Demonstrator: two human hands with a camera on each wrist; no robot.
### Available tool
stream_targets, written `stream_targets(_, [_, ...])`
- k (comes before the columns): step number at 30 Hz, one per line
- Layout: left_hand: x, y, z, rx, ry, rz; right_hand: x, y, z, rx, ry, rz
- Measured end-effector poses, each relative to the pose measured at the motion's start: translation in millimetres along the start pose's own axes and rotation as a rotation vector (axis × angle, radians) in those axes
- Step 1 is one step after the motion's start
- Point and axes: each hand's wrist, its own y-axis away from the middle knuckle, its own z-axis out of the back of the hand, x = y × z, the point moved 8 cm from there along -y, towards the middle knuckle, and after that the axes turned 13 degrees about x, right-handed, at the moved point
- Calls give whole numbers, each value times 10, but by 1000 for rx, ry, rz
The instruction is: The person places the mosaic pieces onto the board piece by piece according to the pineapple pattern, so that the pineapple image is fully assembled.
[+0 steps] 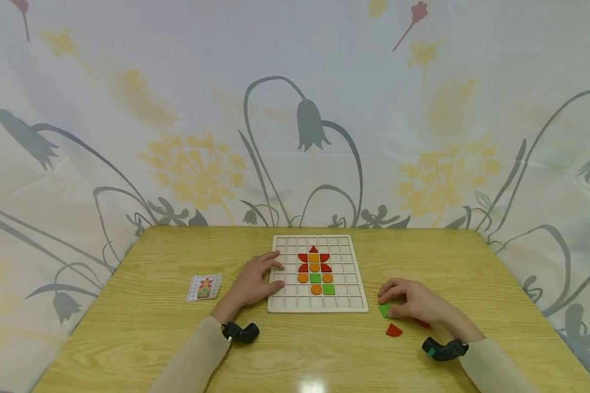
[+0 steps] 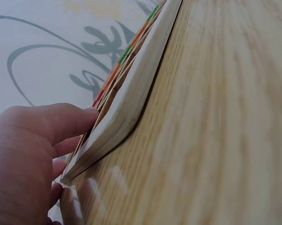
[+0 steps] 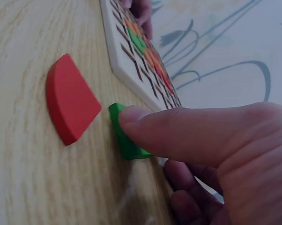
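A white gridded board (image 1: 346,301) lies on the table, holding a pattern of red, orange and green pieces. My left hand (image 1: 253,279) rests at its left edge, fingers spread over the rim; in the left wrist view the thumb (image 2: 77,121) touches the board's side. To the right of the board, my right hand (image 1: 415,301) pinches a green square tile (image 3: 124,140), its thumb pressed on the tile's face. A red quarter-circle piece (image 3: 70,101) lies flat beside that tile. Another red piece (image 1: 423,323) is partly hidden under the right hand.
Left of the left hand lies a small card (image 1: 204,287) printed with a coloured pattern on a grid. The wooden table (image 1: 152,316) meets a flower-printed cloth (image 1: 201,109) at its back edge. Both wrists wear black camera bands.
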Motion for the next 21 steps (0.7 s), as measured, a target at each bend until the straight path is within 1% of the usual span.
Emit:
stream_targets(2, [2, 0, 0, -2, -2, -2, -19, 2, -11, 13, -20, -12])
stream_targets(5, [0, 1, 0, -5, -2, -6, -50, -6, -19, 9, -40, -32])
stream_targets(10, [-7, 6, 3, -9, 0, -10, -21, -17, -28, -13, -41, 28])
stream_targets(12, [-9, 9, 6, -11, 0, -9, -10, -16, -22, -28, -40, 34])
stream_targets(14, [-9, 6, 9, -11, 0, -8, -21, -16, -4, -53, -45, 6])
stream_targets(17, [-13, 6, 10, -9, 1, -9, -56, -3, 30, -96, -71, -62])
stream_targets(21, [-13, 8, 8, -3, 3, -7, -88, 18, 73, -156, -102, -115])
